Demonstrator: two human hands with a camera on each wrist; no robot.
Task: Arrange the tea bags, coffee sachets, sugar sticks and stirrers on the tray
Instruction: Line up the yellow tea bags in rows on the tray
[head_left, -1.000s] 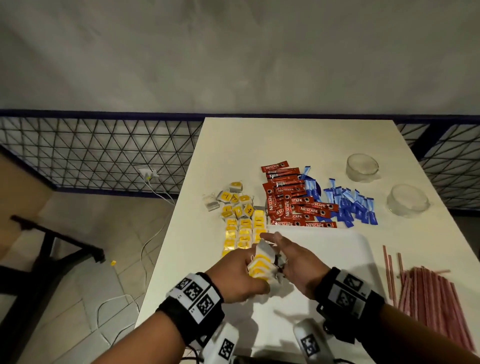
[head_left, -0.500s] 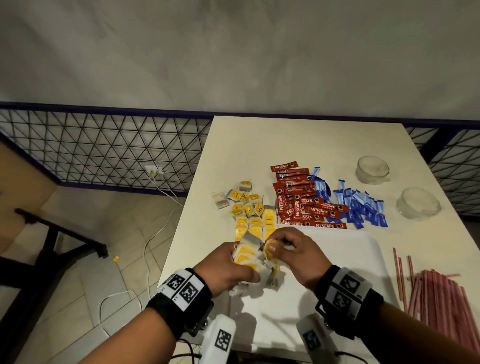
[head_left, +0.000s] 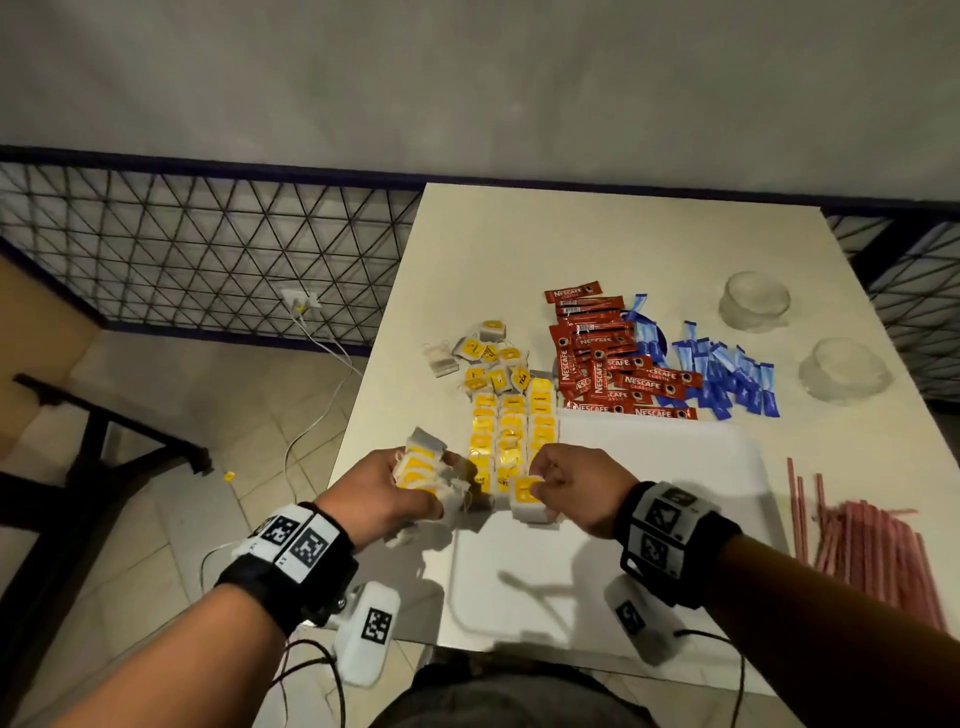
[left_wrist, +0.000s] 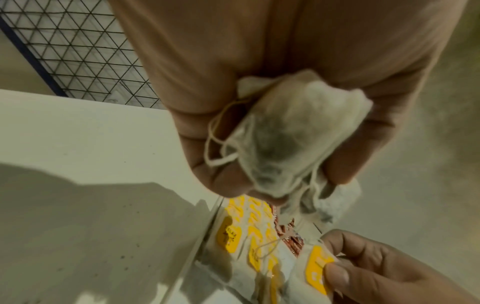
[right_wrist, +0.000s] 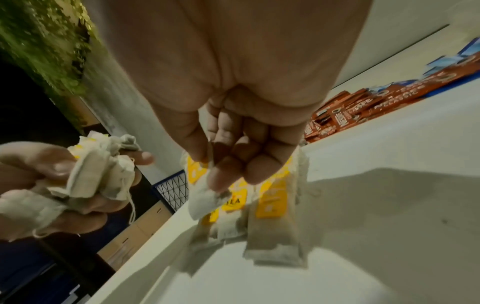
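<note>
My left hand grips a bunch of tea bags with yellow tags, just left of the white tray; the same tea bags fill the left wrist view. My right hand pinches a single tea bag by thumb and forefinger over the tray's left edge, at the near end of three rows of tea bags. In the right wrist view that pinched tea bag hangs over the rows. Loose tea bags, red coffee sachets, blue sugar sticks and pink stirrers lie on the table.
Two clear glass bowls stand at the table's back right. A wire mesh fence runs behind, and the table's left edge drops to a tiled floor with white cables.
Both hands were together over the bunch; the right hand has drawn one tea bag away to the right and lowered it toward the rows. The left hand has shifted left with the bunch.
</note>
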